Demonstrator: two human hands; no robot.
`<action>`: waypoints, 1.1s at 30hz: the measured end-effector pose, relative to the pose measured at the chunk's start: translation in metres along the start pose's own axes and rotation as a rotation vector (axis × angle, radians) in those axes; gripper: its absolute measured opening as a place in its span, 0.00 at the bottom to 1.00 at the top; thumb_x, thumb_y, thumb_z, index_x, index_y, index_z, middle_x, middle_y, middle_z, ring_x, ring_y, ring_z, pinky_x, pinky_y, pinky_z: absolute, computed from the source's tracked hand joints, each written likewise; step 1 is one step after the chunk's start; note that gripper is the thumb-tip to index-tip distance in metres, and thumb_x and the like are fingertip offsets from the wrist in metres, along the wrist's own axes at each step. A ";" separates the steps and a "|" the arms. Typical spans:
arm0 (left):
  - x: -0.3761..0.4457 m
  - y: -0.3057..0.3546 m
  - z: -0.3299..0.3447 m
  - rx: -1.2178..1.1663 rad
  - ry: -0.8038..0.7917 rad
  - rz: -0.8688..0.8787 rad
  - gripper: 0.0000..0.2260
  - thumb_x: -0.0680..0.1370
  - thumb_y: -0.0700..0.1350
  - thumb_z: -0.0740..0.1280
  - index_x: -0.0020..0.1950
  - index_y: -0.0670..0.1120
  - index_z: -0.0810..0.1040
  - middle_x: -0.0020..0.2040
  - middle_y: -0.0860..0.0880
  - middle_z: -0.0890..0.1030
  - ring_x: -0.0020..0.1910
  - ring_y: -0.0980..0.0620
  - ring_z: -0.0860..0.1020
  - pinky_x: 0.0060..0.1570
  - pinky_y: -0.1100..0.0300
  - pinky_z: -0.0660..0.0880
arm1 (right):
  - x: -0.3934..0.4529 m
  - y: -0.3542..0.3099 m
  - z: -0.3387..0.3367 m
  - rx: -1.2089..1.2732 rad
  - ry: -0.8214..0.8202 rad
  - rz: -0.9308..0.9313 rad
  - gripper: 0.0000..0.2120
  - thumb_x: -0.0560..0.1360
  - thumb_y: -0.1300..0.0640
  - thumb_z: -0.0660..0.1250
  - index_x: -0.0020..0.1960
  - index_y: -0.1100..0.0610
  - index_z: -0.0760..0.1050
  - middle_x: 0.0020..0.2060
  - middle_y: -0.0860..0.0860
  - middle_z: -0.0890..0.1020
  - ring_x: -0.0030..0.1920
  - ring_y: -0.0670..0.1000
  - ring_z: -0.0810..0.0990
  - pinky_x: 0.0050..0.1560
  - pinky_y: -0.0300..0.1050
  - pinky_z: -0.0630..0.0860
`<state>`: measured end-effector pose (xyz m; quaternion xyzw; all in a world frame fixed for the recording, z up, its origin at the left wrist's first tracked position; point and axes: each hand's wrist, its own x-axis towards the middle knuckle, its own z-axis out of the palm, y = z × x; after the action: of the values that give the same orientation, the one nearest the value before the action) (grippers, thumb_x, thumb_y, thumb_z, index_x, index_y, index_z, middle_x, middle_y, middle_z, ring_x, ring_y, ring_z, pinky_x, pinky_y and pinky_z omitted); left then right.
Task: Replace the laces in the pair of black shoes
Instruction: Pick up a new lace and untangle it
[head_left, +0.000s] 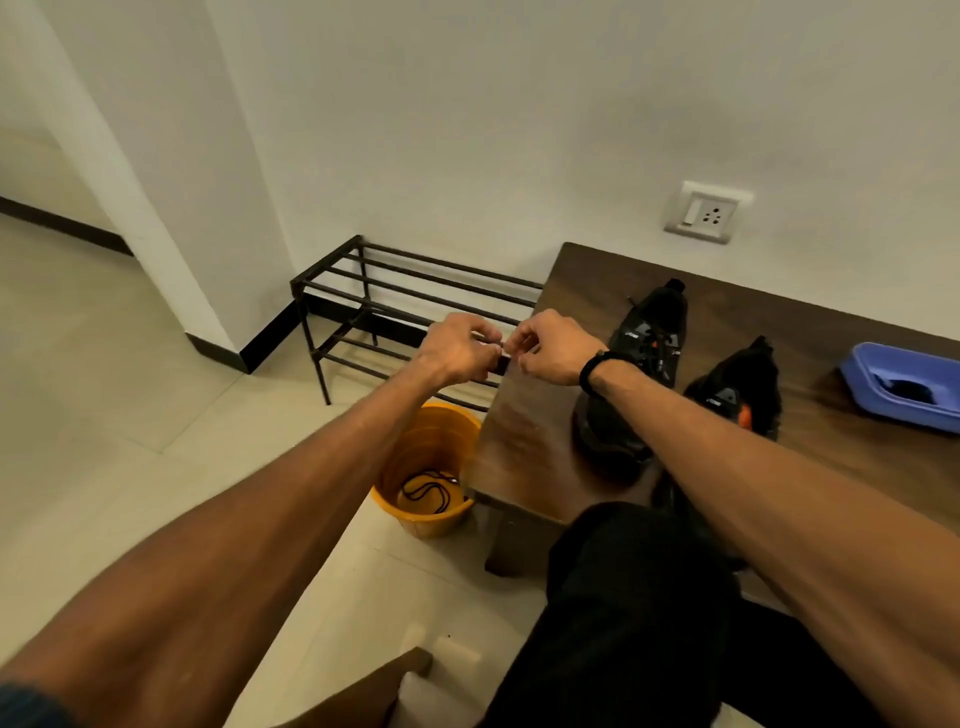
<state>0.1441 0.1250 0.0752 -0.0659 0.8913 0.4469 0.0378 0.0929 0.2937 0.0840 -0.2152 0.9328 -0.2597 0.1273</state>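
- Taking the tabletop as the landmark: well off its left end, against the wall, stands a black metal shoe rack, with nothing on the bars that show.
- On the floor just beside the tabletop's left end sits an orange bucket with a black lace coiled in the bottom. I take it for an old lace already pulled out, so the removal looks at least partly done.
- Above the tabletop's left edge the person holds both hands up close together. The left hand has its fingers curled and pinches a small dark thing, probably a lace or its wrapper; too small for me to say which.
- The right hand, a black band on its wrist, is likewise curled and pinching at the same dark thing, as if picking it apart or readying an end.
- On the tabletop, right of the hands, the pair of black shoes stands side by side, toes toward the person. The left one shows lace over its orange-trimmed eyelets; the right one's front is hidden by the forearm.
- Near the tabletop's right end lies a blue tray with something dark in it, perhaps laces.
- My guess: early to midway, with threading of new laces not yet begun.
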 end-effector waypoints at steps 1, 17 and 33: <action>-0.001 0.015 0.006 -0.001 -0.006 0.028 0.13 0.81 0.47 0.70 0.66 0.47 0.79 0.50 0.47 0.86 0.40 0.56 0.84 0.30 0.70 0.76 | -0.008 0.005 -0.009 -0.004 0.023 0.000 0.08 0.77 0.62 0.71 0.54 0.53 0.84 0.51 0.51 0.85 0.51 0.51 0.83 0.51 0.45 0.80; -0.020 0.212 0.178 0.107 -0.303 0.339 0.09 0.81 0.47 0.71 0.60 0.50 0.82 0.45 0.49 0.87 0.42 0.53 0.86 0.42 0.59 0.84 | -0.188 0.158 -0.136 -0.047 0.333 0.264 0.09 0.76 0.65 0.68 0.48 0.55 0.85 0.42 0.49 0.85 0.44 0.50 0.83 0.44 0.44 0.77; 0.079 0.315 0.366 0.456 -0.457 0.548 0.18 0.80 0.37 0.64 0.66 0.50 0.82 0.69 0.45 0.79 0.64 0.44 0.79 0.66 0.53 0.75 | -0.192 0.379 -0.208 0.044 0.693 0.665 0.06 0.77 0.65 0.68 0.45 0.65 0.84 0.43 0.58 0.86 0.46 0.55 0.83 0.51 0.51 0.80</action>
<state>0.0211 0.5987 0.0958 0.2844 0.9207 0.2349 0.1276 0.0613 0.7653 0.0769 0.1969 0.9328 -0.2810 -0.1104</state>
